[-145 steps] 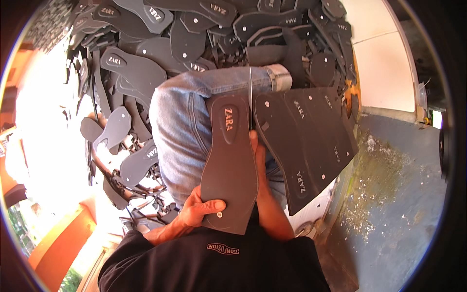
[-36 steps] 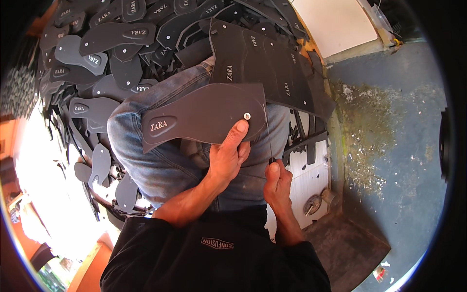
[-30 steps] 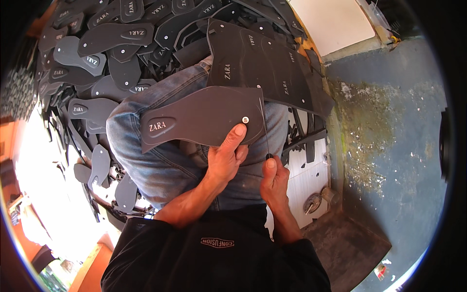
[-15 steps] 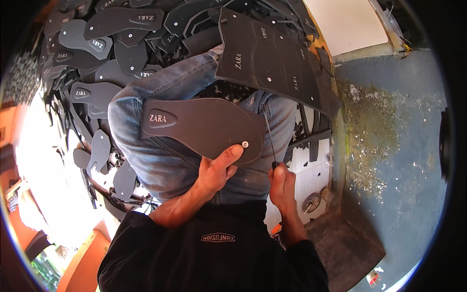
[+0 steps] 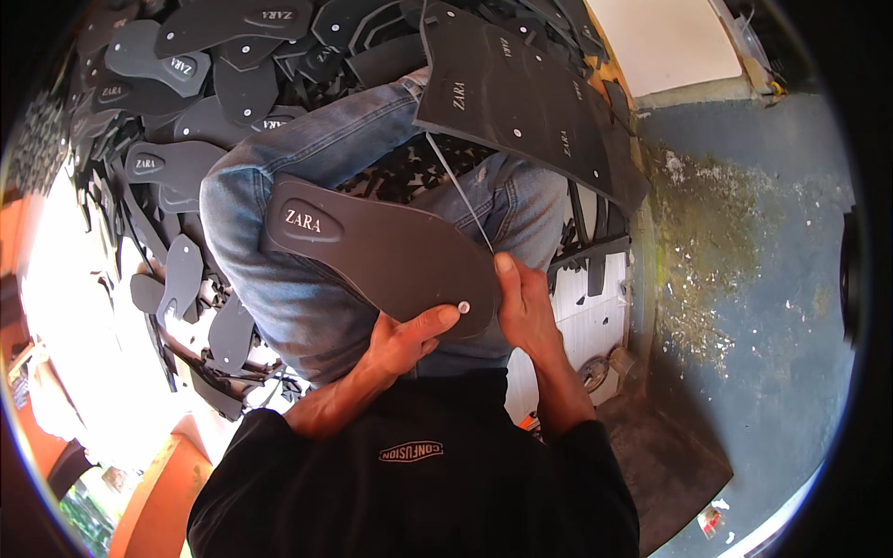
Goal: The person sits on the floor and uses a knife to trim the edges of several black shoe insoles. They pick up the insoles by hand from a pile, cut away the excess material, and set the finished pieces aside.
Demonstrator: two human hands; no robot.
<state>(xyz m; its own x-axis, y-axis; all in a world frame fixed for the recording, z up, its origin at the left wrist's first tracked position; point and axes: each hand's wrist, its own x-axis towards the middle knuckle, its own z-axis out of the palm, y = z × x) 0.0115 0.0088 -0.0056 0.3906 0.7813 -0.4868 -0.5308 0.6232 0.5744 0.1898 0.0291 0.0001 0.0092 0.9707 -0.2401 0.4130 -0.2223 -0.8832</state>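
Note:
A dark grey foam shoe sole (image 5: pixel 372 242) lies over my lap, its heel end to the left and its wide toe end toward my hands. My left hand (image 5: pixel 402 349) grips the near edge of the toe end, thumb on top beside a small round white sticker (image 5: pixel 463 308); its other fingers are mostly under the sole. My right hand (image 5: pixel 526 302) is closed around the handle of a long thin knife (image 5: pixel 458 184), right against the sole's right edge. The narrow blade slants away to the upper left, past the sole's far edge. My fist hides the handle.
A big dark foam sheet (image 5: pixel 530 102) with sole outlines rests over my right knee. Many cut soles (image 5: pixel 167 166) and scraps pile up at the far left. A blue-grey wall or floor surface (image 5: pixel 753 279) and a dark slab (image 5: pixel 660 465) lie to the right.
My right hand has moved up and left to the sole's edge, and the blade has swung to point far left. The sole has tilted, its toe end nearer me.

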